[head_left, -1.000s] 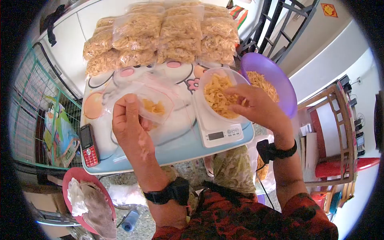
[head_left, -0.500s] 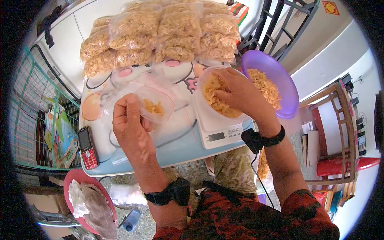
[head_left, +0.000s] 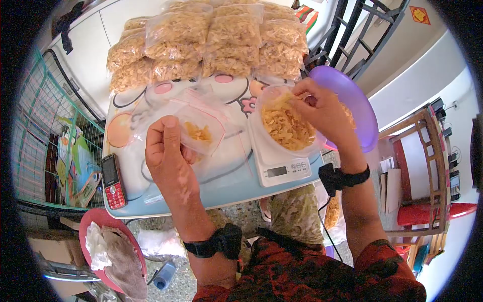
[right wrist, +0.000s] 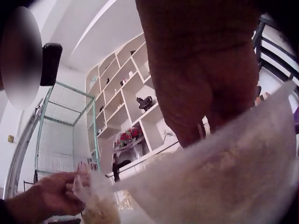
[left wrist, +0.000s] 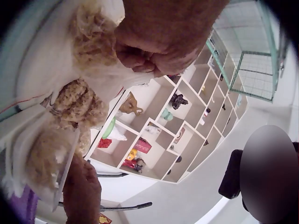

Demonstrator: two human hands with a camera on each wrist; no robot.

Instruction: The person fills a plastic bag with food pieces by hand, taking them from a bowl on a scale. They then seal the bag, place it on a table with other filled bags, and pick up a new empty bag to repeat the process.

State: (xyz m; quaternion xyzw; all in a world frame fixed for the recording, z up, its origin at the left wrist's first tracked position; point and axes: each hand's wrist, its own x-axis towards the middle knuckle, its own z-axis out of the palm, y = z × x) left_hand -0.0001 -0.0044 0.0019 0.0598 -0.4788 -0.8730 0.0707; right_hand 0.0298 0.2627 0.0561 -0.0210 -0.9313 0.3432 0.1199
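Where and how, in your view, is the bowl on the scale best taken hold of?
I would take the bowl by its left rim, coming from the left, fingers outside, thumb over the edge: that curved rim is bare, while the flakes sit inside and the right hand is over the far right side.

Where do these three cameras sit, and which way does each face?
Head: on the person's head, facing forward and down at the scale, bowl and stacked bags; left hand, right hand and both forearms show.
Left wrist: looks past the left hand toward bowl and shelves; the right hand shows too.
Right wrist: looks past the right hand, over the bowl; the left hand shows too.
Both wrist views share the shelves.
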